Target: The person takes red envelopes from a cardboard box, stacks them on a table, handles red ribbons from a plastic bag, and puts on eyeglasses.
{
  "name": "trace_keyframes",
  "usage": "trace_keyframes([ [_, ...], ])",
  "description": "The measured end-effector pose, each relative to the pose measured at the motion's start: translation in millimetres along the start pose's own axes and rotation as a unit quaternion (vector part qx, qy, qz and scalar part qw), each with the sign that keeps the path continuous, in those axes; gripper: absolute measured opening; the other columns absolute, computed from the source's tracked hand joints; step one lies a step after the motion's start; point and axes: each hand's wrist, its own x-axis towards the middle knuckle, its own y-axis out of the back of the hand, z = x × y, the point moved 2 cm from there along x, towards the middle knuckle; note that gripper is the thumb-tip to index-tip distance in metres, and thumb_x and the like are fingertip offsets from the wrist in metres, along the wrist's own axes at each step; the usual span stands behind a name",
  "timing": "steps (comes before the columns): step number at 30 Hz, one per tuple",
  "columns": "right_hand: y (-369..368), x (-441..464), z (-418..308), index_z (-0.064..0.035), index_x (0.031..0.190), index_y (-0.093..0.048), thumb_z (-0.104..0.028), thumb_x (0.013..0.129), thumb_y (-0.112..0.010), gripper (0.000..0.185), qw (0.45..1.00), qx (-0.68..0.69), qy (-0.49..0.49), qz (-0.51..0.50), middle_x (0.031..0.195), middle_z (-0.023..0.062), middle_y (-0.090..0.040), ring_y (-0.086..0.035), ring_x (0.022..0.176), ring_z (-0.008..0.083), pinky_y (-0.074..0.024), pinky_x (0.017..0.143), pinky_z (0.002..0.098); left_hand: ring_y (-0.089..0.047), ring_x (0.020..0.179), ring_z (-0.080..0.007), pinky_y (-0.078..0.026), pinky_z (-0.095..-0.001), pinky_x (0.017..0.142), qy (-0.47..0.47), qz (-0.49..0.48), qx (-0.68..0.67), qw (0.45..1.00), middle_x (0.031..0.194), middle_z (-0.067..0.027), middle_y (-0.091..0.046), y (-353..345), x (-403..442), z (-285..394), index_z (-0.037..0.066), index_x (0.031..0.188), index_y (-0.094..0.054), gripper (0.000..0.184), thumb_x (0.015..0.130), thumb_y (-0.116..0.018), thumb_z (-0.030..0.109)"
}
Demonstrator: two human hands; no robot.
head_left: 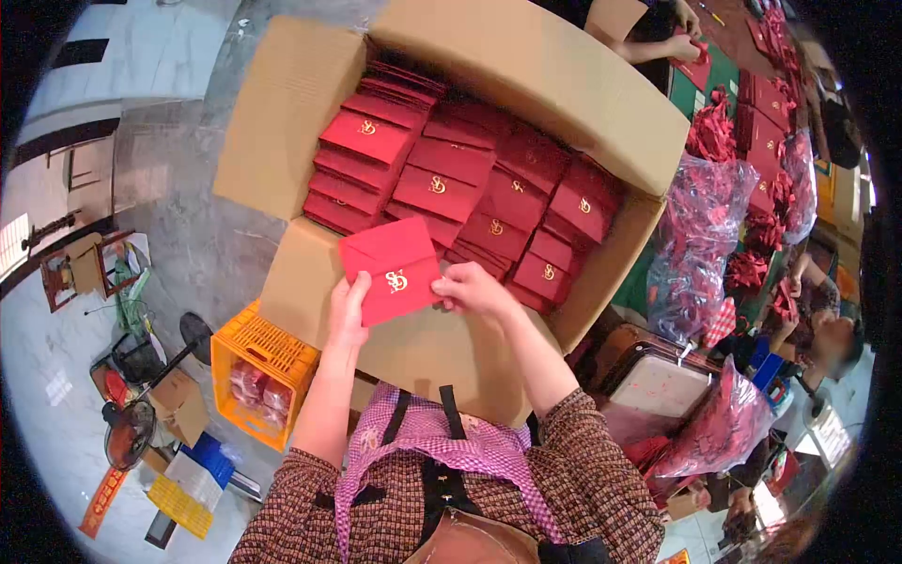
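A flat red pouch (390, 258) with a gold emblem is held up over the near side of a large open cardboard box (272, 122). My left hand (349, 305) grips its left edge, thumb on the front face. On the right edge, the fingers of my right hand (470, 286) are pinched around the lower corner. Inside the box, beyond my hands, lie several rows of similar red pouches (437, 183), overlapping one another, many with the gold emblem facing up.
An orange crate (263, 346) with wrapped items stands left of the box. At right, a green table (719, 75) bears red pouches and plastic bags (695, 244). Other people's hands (684, 45) work at the top right; another person (832, 329) is at far right.
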Motion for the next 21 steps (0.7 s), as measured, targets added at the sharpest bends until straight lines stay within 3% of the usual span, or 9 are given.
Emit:
trace_keyframes([
  [1, 7, -5, -16, -0.0062, 0.068, -0.055, -0.027, 0.085, -0.062, 0.027, 0.998, 0.012, -0.054, -0.034, 0.057, 0.0006, -0.055, -0.049, 0.048, 0.0078, -0.0372, 0.044, 0.0229, -0.057, 0.104, -0.0206, -0.048, -0.0373, 0.089, -0.019, 0.006, -0.016, 1.000, 0.116, -0.0113, -0.057, 4, -2, 1, 0.000, 0.123, -0.047, 0.038, 0.092, -0.055, 0.020],
  [2, 13, -5, -28, -0.0050, 0.070, -0.058, -0.029, 0.086, -0.060, 0.029, 0.998, 0.043, -0.002, 0.037, 0.056, 0.0012, -0.054, -0.049, 0.046, 0.0086, -0.0373, 0.042, 0.0230, -0.059, 0.101, -0.0199, -0.048, -0.0367, 0.088, -0.039, 0.012, -0.032, 0.999, 0.113, -0.0106, -0.058, 7, -4, 3, 0.000, 0.120, -0.050, 0.034, 0.092, -0.055, 0.019],
  [3, 26, 8, -29, -0.0048, 0.061, -0.058, -0.031, 0.086, -0.060, 0.037, 0.988, 0.035, 0.010, 0.152, 0.055, 0.0030, -0.057, -0.050, 0.046, 0.0099, -0.0399, 0.045, 0.0243, -0.060, 0.097, -0.0189, -0.050, -0.0358, 0.085, -0.043, 0.025, -0.036, 0.998, 0.110, -0.0097, -0.060, 8, -6, 4, 0.001, 0.117, -0.052, 0.030, 0.091, -0.054, 0.016],
  [5, 60, 57, 2, 0.0002, 0.066, -0.061, -0.034, 0.083, -0.064, 0.038, 0.926, -0.013, 0.092, 0.366, 0.059, 0.0081, -0.060, -0.057, 0.054, 0.0150, -0.0459, 0.053, 0.0313, -0.061, 0.096, -0.0188, -0.051, -0.0356, 0.084, -0.042, 0.037, -0.036, 0.998, 0.110, -0.0095, -0.060, 6, -10, 5, 0.001, 0.117, -0.053, 0.030, 0.091, -0.054, 0.015],
  [10, 65, 89, -4, 0.0018, 0.067, -0.061, -0.029, 0.074, -0.071, 0.033, 0.890, -0.101, 0.107, 0.431, 0.066, 0.0157, -0.064, -0.064, 0.062, 0.0239, -0.0480, 0.060, 0.0359, -0.061, 0.095, -0.0182, -0.051, -0.0346, 0.083, -0.051, 0.064, -0.058, 0.995, 0.108, -0.0084, -0.061, 20, -15, -4, 0.002, 0.116, -0.054, 0.028, 0.091, -0.055, 0.015],
  [12, 66, 79, -11, -0.0019, 0.066, -0.055, -0.020, 0.076, -0.070, 0.026, 0.898, -0.047, 0.112, 0.422, 0.052, 0.0042, -0.054, -0.051, 0.043, 0.0127, -0.0385, 0.039, 0.0287, -0.057, 0.105, -0.0219, -0.047, -0.0391, 0.091, -0.049, 0.049, -0.060, 0.996, 0.120, -0.0098, -0.056, 30, -17, -3, 0.003, 0.127, -0.046, 0.039, 0.091, -0.054, 0.016],
  [14, 74, 86, 2, -0.0031, 0.063, -0.055, -0.017, 0.077, -0.067, 0.023, 0.897, -0.072, 0.104, 0.424, 0.052, 0.0031, -0.053, -0.050, 0.043, 0.0122, -0.0381, 0.039, 0.0276, -0.057, 0.105, -0.0221, -0.047, -0.0390, 0.091, -0.047, 0.062, -0.065, 0.995, 0.120, -0.0098, -0.056, 38, -18, -4, 0.002, 0.126, -0.046, 0.039, 0.091, -0.054, 0.016],
  [19, 69, 56, -10, 0.0015, 0.094, -0.058, -0.012, 0.081, -0.066, 0.021, 0.911, 0.221, 0.089, 0.336, 0.066, 0.0031, -0.056, -0.052, 0.051, 0.0108, -0.0436, 0.042, 0.0249, -0.057, 0.105, -0.0219, -0.047, -0.0384, 0.091, -0.057, 0.065, -0.084, 0.993, 0.120, -0.0096, -0.056, 45, -21, -5, 0.003, 0.125, -0.047, 0.038, 0.091, -0.055, 0.017],
  [21, 68, 44, -6, 0.0026, 0.101, -0.057, -0.012, 0.082, -0.065, 0.025, 0.907, 0.231, 0.091, 0.340, 0.071, 0.0026, -0.057, -0.052, 0.054, 0.0095, -0.0450, 0.044, 0.0245, -0.058, 0.104, -0.0211, -0.048, -0.0382, 0.090, -0.058, 0.064, -0.081, 0.993, 0.119, -0.0091, -0.056, 45, -23, -3, 0.003, 0.124, -0.048, 0.036, 0.091, -0.055, 0.017],
])
